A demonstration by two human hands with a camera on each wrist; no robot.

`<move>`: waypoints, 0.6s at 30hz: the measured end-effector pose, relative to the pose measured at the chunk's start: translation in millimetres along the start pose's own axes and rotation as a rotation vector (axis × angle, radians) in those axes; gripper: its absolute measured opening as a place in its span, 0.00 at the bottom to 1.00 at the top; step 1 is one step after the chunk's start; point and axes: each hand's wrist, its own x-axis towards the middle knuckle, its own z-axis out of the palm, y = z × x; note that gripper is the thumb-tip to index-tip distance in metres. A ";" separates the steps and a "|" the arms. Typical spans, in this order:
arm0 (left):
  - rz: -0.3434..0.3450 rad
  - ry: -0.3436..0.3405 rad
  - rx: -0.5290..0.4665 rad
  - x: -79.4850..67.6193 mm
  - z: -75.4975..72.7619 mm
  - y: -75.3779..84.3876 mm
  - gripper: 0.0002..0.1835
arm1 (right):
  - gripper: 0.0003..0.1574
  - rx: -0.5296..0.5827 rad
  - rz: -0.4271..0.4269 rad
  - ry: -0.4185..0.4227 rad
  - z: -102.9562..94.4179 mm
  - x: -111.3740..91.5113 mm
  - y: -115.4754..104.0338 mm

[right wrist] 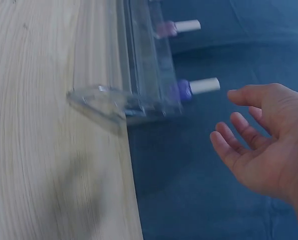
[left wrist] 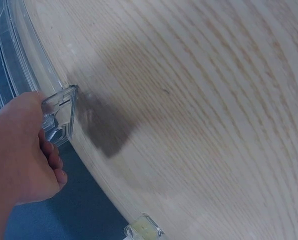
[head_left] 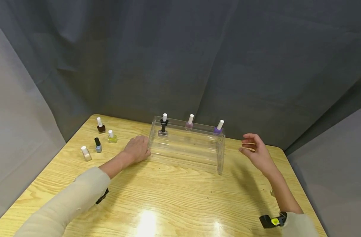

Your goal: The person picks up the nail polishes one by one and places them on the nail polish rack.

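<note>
Closest to me as I watch from my remote station, a wooden table catches the light; beyond its near stretch, a clear rack stands toward the back edge. I judge the rack light, stiff and probably plastic, slick enough to skid on smooth wood and liable to crack if knocked; I would hold it low by both end panels and keep it level, since the bottles on top could tip. The left hand grips the left end panel with curled fingers, its forearm slanting in from lower left. The right hand hovers off the opposite end, well apart and holding nothing, fingers loosely bent, thumb spread from them. Left of the rack, nearest first, stand a pale bottle, a blue bottle, a yellow-green bottle and a brown-black bottle. Along the rack's top sit a purple bottle, a pink bottle and a black bottle, all white-capped, before a dark curtain.
</note>
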 end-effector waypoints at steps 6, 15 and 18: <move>-0.010 0.000 -0.003 -0.7 -0.7 1.5 0.12 | 0.24 -0.019 0.041 0.061 -30.5 -27.7 11.0; -0.008 -0.020 0.020 -1.6 -2.8 2.9 0.13 | 0.21 -0.034 0.043 0.182 -62.9 -66.0 35.6; -0.011 -0.017 0.012 -1.4 -2.9 3.0 0.13 | 0.22 -0.025 0.048 0.211 -70.4 -75.6 45.4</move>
